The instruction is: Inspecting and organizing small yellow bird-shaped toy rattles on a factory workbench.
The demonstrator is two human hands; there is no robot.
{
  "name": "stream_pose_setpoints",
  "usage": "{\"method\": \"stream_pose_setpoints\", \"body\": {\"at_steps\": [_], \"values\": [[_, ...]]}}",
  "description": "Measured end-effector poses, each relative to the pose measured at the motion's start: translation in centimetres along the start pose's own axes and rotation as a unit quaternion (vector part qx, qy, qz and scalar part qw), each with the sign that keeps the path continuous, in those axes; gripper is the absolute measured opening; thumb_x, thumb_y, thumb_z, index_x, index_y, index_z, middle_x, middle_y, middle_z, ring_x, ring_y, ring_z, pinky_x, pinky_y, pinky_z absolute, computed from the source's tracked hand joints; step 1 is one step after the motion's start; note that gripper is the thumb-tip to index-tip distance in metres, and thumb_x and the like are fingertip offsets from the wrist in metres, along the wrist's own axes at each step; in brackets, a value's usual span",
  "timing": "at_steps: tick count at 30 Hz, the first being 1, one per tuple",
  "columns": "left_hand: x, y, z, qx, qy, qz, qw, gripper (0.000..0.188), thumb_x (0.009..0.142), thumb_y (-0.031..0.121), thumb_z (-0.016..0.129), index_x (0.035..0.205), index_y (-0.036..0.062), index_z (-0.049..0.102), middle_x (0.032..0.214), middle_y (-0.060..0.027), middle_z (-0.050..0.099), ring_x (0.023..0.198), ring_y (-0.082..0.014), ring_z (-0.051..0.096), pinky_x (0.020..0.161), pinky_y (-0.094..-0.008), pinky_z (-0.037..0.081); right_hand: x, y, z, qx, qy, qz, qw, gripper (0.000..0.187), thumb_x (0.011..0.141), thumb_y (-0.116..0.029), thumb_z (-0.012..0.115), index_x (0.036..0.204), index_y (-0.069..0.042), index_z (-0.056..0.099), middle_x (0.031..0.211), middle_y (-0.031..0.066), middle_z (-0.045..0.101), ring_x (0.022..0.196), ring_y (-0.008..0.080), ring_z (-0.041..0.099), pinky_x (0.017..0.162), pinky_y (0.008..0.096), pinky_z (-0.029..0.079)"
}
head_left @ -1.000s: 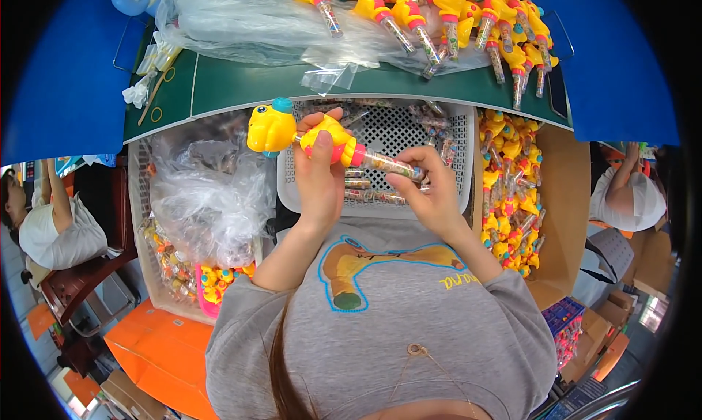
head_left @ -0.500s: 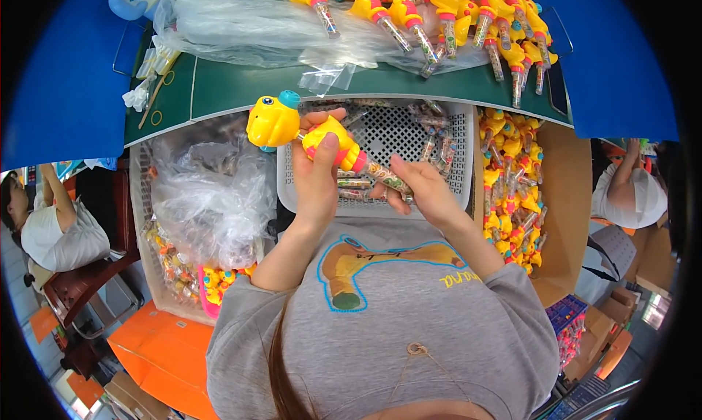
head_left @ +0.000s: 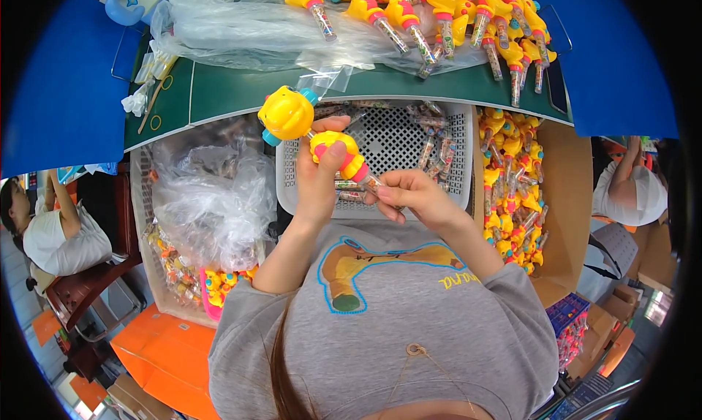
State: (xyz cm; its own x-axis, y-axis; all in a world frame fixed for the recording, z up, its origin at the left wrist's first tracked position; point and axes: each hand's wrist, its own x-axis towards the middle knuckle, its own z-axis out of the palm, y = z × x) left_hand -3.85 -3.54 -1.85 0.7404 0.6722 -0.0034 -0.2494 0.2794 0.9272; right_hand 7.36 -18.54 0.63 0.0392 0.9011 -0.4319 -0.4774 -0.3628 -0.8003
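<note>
My left hand [head_left: 316, 173] grips the yellow duck-shaped body of a candy toy [head_left: 335, 151]. Its round yellow head [head_left: 287, 113], with teal parts on two sides, sticks out past that hand toward the table. A clear tube of small candies [head_left: 371, 183] runs from the toy's pink collar to the right. The fingers of my right hand [head_left: 414, 195] are closed around this tube and hide its end. Both hands are above the near part of a grey plastic basket [head_left: 457, 198], where several filled candy tubes [head_left: 439, 155] lie.
Finished-looking duck toys [head_left: 446, 10] lie on plastic film [head_left: 241, 36] along the green table [head_left: 241, 91]. A cardboard box [head_left: 567, 201] of similar toys stands right. Crumpled clear bags [head_left: 212, 193] fill a container at left. A phone [head_left: 557, 91] lies near the table edge. Other people sit at both sides.
The toy's head has turned, so its eye no longer shows, and it sits slightly farther right. My right hand has shifted left along the tube, closer to the pink collar.
</note>
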Motion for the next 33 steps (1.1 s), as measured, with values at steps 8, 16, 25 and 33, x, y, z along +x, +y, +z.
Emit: {"method": "stream_pose_setpoints", "body": {"at_steps": [8, 16, 25, 33], "values": [[0.4, 1.0, 2.1, 0.153, -0.163, -0.055, 0.973, 0.056, 0.089, 0.034, 0.059, 0.128, -0.0017, 0.041, 0.125, -0.0171, 0.049, 0.114, -0.0282, 0.05, 0.099, -0.039, 0.038, 1.4, 1.5, 0.3, -0.239, 0.245, -0.337, 0.877, 0.053, 0.083, -0.016, 0.068, 0.129, -0.001, 0.044, 0.106, 0.0108, 0.061, 0.088, 0.0178, 0.061, 0.078, 0.0306, 0.049], [5.7, 1.0, -0.1, 0.559, -0.103, 0.229, 0.791, 0.044, 0.088, 0.023, 0.059, 0.126, 0.0017, 0.051, 0.137, -0.0172, 0.045, 0.13, -0.0339, 0.038, 0.109, -0.0451, 0.026, -0.1, 0.8, -1.9, -0.068, 0.256, -0.345, 0.9, 0.047, 0.085, -0.005, 0.064, 0.129, -0.001, 0.045, 0.119, 0.0086, 0.056, 0.102, 0.0159, 0.058, 0.089, 0.0314, 0.047], [7.8, -2.0, -2.5, 0.591, -0.101, 0.351, 0.719, 0.024, 0.081, 0.008, 0.065, 0.104, 0.009, 0.067, 0.111, -0.006, 0.065, 0.104, -0.0228, 0.061, 0.087, -0.0351, 0.049, -1.1, 0.4, -3.0, -0.035, 0.314, -0.336, 0.887, 0.049, 0.087, -0.004, 0.062, 0.131, 0.003, 0.041, 0.126, 0.0114, 0.052, 0.111, 0.0195, 0.054, 0.096, 0.0332, 0.044], [7.4, 0.0, -0.8, 0.37, 0.007, 0.225, 0.901, 0.018, 0.082, 0.009, 0.067, 0.099, 0.0059, 0.07, 0.092, -0.0064, 0.066, 0.081, -0.0175, 0.062, 0.073, -0.0277, 0.048, -1.1, 0.1, -2.6, 0.005, 0.279, -0.346, 0.896, 0.052, 0.086, -0.011, 0.065, 0.13, 0.003, 0.042, 0.127, 0.0127, 0.051, 0.111, 0.0219, 0.055, 0.097, 0.0361, 0.043]]}}
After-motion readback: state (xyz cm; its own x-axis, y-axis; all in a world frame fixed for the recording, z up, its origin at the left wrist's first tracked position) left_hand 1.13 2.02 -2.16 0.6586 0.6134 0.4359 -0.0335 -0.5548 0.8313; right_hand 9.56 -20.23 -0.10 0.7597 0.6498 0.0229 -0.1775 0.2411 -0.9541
